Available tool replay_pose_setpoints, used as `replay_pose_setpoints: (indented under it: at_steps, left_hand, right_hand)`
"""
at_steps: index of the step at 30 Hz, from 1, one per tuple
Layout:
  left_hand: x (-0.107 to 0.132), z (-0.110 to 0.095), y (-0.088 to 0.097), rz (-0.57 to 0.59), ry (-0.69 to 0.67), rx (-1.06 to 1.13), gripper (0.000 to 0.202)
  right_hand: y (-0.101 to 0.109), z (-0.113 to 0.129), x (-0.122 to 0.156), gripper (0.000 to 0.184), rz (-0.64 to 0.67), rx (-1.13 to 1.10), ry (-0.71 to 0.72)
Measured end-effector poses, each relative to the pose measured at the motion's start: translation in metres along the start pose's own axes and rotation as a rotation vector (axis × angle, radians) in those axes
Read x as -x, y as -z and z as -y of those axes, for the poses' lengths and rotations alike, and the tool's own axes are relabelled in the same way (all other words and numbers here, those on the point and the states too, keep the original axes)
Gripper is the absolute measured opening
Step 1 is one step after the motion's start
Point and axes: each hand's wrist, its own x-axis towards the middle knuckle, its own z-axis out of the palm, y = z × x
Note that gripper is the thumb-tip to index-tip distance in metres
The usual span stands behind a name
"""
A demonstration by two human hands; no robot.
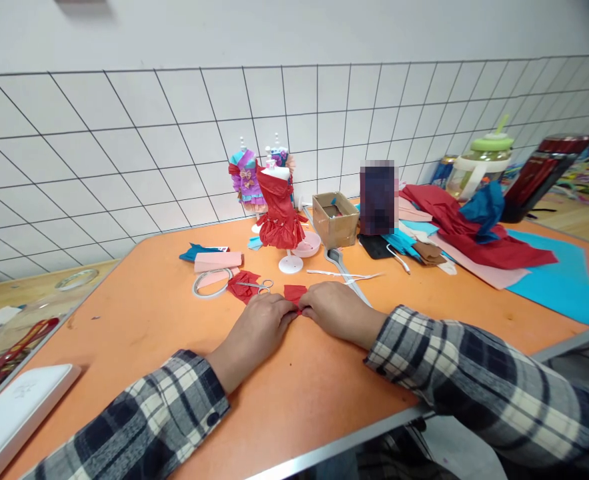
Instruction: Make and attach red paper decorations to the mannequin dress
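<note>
Both my hands meet low over the orange table on a small piece of red crepe paper (294, 291). My left hand (264, 323) has its fingers closed on the paper's near left edge. Right beside it, my right hand (337, 310) pinches the near right edge, its fingertips almost touching the left ones. The fingers hide part of the paper. Left of it, small scissors (263, 287) rest on another crumpled red scrap (243, 283). Behind stands a miniature dress form in a ruffled red paper dress (278, 213) on a white round base (291, 265).
Two more dressed forms (247, 177) stand behind. A cardboard box (335, 227), pink bowl (308, 245) and blurred-out upright device (378, 199) are at the back. Tape rolls (209, 291) lie left; coloured paper (484, 230), a bottle (484, 163) and a red flask (547, 173) are right.
</note>
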Motion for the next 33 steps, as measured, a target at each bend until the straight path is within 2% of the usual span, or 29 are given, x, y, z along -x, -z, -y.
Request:
replay_pose_setpoints:
  at_steps: [12, 18, 23, 27, 33]
  left_hand:
    - [0.0007, 0.0018, -0.0015, -0.003, -0.043, -0.081, 0.022]
    - [-0.0002, 0.0016, -0.0012, 0.014, -0.001, -0.072, 0.02]
    - [-0.0013, -0.0002, 0.0, 0.01, -0.014, -0.064, 0.021]
    - [-0.0012, -0.0009, 0.0013, 0.006, -0.062, -0.073, 0.022]
    - [0.0002, -0.001, 0.0007, 0.046, -0.026, -0.078, 0.022]
  right_hand:
    - [-0.0045, -0.0001, 0.0017, 0.02, -0.074, -0.008, -0.014]
    - [-0.0041, -0.0009, -0.0004, 0.022, -0.014, -0.02, -0.025]
    - [-0.0062, 0.0003, -0.0012, 0.023, -0.024, -0.017, -0.075]
    - [-0.0064, 0.0, -0.0001, 0.021, -0.045, -0.042, -0.06]
    - [-0.0058, -0.0014, -0.0004, 0.02, -0.05, -0.04, -0.041]
